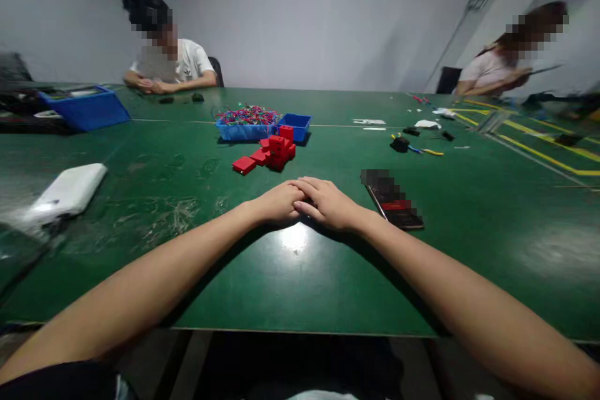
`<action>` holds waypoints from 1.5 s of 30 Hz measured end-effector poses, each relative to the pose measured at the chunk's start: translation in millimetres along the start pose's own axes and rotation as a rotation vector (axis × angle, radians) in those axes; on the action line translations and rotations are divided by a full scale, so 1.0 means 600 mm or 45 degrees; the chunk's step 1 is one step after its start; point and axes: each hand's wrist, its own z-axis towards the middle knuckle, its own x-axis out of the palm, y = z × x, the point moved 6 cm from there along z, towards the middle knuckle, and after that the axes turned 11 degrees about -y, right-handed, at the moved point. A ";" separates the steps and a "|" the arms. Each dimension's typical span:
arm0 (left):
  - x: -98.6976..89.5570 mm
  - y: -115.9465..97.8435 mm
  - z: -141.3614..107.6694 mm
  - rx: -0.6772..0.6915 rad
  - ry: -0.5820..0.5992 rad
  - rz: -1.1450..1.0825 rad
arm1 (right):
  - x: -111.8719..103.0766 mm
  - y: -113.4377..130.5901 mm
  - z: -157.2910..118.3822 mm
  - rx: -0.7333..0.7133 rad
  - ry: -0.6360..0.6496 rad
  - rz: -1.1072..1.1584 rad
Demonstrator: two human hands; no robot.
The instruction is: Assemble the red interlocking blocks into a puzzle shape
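Observation:
My left hand [276, 202] and my right hand [334, 204] are folded together on the green tabletop. The fingers of my right hand lie over those of my left, which are partly hidden. Both hands look closed, and no object shows in them. Just beyond them is a small pile of red box-shaped parts [277, 154], some stacked and some lying flat. A dark smartphone [398, 207] lies beside my right wrist, its screen partly blurred out.
Behind the red parts stand a blue bin of coloured wires [248, 131] and another blue bin [300, 122]. At left are a white pouch-like object [70, 190] and a tilted blue crate [89, 109]. Pliers [432, 152] and black parts lie right. Two people sit across the table.

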 end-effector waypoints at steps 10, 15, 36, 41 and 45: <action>0.000 0.004 -0.002 -0.031 -0.006 0.016 | -0.001 0.001 0.002 -0.004 -0.003 0.029; 0.000 0.006 -0.002 -0.008 -0.028 0.026 | -0.001 0.004 0.004 -0.001 0.005 0.039; -0.085 0.101 -0.024 -0.593 -0.726 0.446 | 0.011 -0.020 -0.003 0.327 0.083 -0.275; -0.084 0.137 -0.036 -0.605 -0.648 0.363 | 0.007 -0.020 -0.003 0.295 0.114 -0.289; -0.072 0.136 -0.033 -0.602 -0.527 0.393 | 0.008 -0.020 -0.003 0.283 0.096 -0.289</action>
